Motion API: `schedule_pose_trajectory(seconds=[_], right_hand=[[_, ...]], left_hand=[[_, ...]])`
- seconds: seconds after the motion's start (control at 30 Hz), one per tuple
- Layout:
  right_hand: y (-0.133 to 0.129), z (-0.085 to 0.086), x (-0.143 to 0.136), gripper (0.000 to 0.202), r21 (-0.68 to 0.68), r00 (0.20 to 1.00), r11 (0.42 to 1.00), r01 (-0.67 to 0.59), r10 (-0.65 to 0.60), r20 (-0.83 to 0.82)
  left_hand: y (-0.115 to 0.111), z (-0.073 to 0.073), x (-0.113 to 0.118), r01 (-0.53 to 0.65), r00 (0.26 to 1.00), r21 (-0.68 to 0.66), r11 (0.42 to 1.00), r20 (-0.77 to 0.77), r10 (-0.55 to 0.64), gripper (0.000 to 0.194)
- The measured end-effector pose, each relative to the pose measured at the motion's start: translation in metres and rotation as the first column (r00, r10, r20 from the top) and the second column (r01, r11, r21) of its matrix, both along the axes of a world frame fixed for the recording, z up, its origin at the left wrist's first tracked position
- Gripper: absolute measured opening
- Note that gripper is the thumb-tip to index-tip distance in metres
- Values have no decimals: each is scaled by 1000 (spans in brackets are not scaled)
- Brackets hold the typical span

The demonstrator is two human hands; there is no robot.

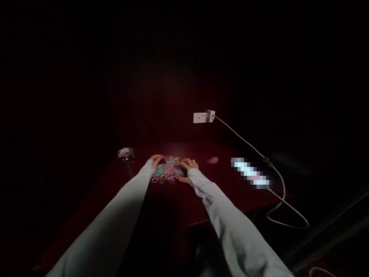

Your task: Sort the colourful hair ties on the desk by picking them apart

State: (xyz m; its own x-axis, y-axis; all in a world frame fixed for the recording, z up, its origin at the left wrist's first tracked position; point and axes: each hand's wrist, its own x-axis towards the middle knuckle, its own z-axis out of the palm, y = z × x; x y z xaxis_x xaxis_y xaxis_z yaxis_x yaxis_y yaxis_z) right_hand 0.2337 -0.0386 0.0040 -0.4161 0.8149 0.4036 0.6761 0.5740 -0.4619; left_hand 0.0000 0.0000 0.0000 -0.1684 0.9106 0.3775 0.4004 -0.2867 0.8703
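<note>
A loose pile of small colourful elastic bands (168,172) lies on the dark red table between my two hands. My left hand (157,159) rests against the pile's upper left edge, its fingers stretched out toward the bands. From the right, my right hand (188,166) reaches over the pile; its thumb is spread low, apart from the fingers. Fingertips of both hands touch or hover at the bands, and no band is plainly gripped. A smaller heap of pink bands (213,160) sits apart, right of my right hand.
A clear round container (126,154) with pinkish contents stands at the left. On the right lies a bright, blurred-out device (250,173). A white cable (245,136) runs from the wall socket (199,117) down past the table's right edge. Surroundings are very dark.
</note>
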Motion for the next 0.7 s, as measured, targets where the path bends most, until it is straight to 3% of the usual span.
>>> schedule_pose_trajectory(seconds=[0.13,0.27,0.43,0.6,0.7], right_hand=[[5,-9,3,33,2,995,997,79,-78,-68],[15,-12,5,20,77,984,995,60,-46,-175],[29,-9,5,29,138,962,982,130,-91,-258],[25,-2,-13,26,168,971,957,239,-237,-30],[17,5,-22,26,243,984,962,128,-153,86]], left_hand=[[0,5,-9,-65,997,60,996,39,63,22],[-1,5,-11,-75,997,37,996,15,75,20],[-5,-1,-7,-151,987,-29,988,-64,149,10],[-5,-6,-1,-116,992,-98,988,-64,110,7],[-3,-8,5,-61,997,-123,991,-53,55,8]])
